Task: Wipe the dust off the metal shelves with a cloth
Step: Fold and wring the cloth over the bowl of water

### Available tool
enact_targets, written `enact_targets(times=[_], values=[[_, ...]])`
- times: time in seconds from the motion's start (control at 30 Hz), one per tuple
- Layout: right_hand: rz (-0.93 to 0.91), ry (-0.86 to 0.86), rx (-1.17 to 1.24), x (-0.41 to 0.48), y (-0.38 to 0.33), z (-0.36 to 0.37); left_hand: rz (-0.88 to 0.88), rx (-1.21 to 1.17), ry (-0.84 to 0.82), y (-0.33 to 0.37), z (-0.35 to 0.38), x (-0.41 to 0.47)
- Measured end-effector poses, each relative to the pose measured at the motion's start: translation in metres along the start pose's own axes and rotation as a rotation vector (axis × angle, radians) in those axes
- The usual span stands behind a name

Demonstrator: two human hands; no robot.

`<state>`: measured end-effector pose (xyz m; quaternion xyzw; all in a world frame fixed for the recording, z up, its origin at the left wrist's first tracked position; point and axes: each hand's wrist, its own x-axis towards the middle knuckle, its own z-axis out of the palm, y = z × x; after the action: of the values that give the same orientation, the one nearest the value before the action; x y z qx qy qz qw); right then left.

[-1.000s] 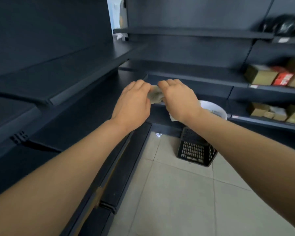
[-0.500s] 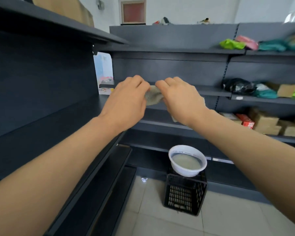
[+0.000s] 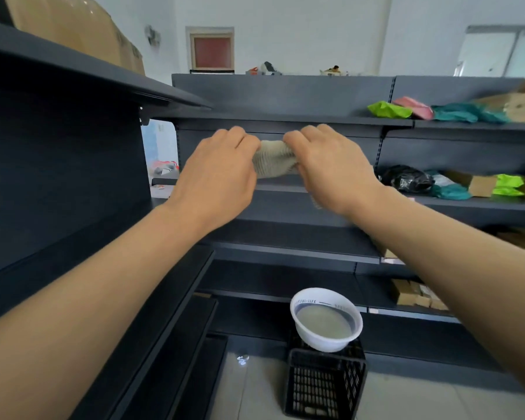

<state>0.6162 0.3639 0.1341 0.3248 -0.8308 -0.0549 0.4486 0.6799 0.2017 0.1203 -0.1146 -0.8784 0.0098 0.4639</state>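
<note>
Head view: left hand (image 3: 217, 174) and right hand (image 3: 331, 168) raised side by side, both closed on the cloth (image 3: 272, 160), fingers curled over its two ends. Bunched between them, held in the air in front of the metal shelves (image 3: 285, 247), touching none of them. Looks like wringing or refolding, not wiping yet.

Cloth itself: pale grey-beige, ribbed or knitted weave, crumpled into a short wad, a frayed corner hanging below the right hand. Damp or dry, cannot tell.

Straight below the cloth, a white basin (image 3: 326, 319) of cloudy grey water, seated on a black plastic crate (image 3: 325, 386) on the tiled floor. Murky water suggests some rinsing already done, so probably mid-task rather than at the start.

Behind the cloth, bare dark shelf boards; left of it, more bare boards running toward the camera. No dust line or wiped streak readable on the matte metal, so finished and unfinished boards impossible to tell apart. Right of the cloth, boards loaded with boxes and coloured bags, likely harder to reach.
</note>
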Motion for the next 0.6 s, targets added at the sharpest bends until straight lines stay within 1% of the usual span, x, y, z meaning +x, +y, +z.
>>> enact_targets(times=[0.13,0.3,0.43,0.6], values=[[-0.003,0.006,-0.014,0.01,0.008,0.017,0.042,-0.015,0.006,-0.009,0.028,0.011],[0.029,-0.026,-0.035,0.018,0.032,0.051,0.026,-0.032,0.014,-0.008,0.068,0.028],[0.046,-0.031,-0.034,0.018,0.063,0.082,0.033,-0.04,0.014,0.004,0.105,0.049],[0.025,-0.035,-0.018,0.018,0.116,0.128,0.008,-0.032,-0.002,0.028,0.159,0.081]])
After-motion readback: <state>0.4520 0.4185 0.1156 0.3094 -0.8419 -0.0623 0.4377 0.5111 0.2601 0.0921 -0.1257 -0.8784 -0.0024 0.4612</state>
